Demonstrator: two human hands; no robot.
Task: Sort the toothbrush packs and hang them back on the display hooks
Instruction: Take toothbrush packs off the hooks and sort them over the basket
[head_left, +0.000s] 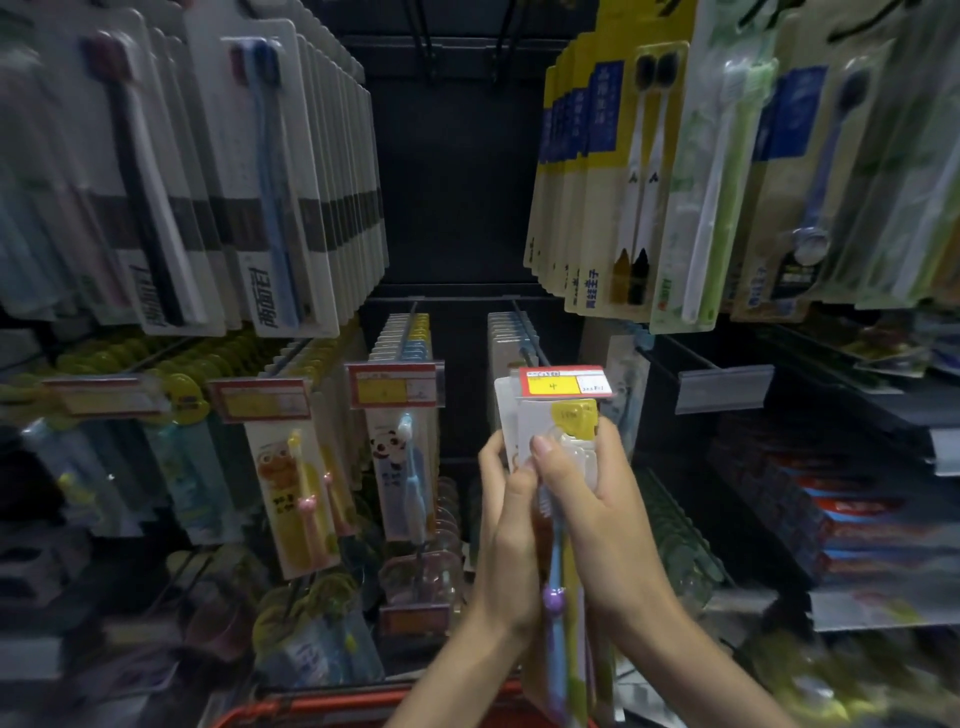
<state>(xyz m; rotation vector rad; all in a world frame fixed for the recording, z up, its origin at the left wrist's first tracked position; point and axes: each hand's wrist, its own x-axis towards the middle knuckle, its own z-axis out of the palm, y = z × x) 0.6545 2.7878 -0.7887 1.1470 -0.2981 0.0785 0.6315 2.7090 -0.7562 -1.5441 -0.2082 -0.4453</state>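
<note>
Left of the grip, hung packs (400, 457) already sit on their hooks. Left hand (506, 519) & right hand (602, 499) both clasp a bunch of toothbrush packs (537, 418), tops just under the price tag (563, 383) of the hook (527, 332) above the grip. Not hung yet, so prob. mid-task.

"4" on price tag (563, 383); "两面针" on white packs (249, 171)
</note>
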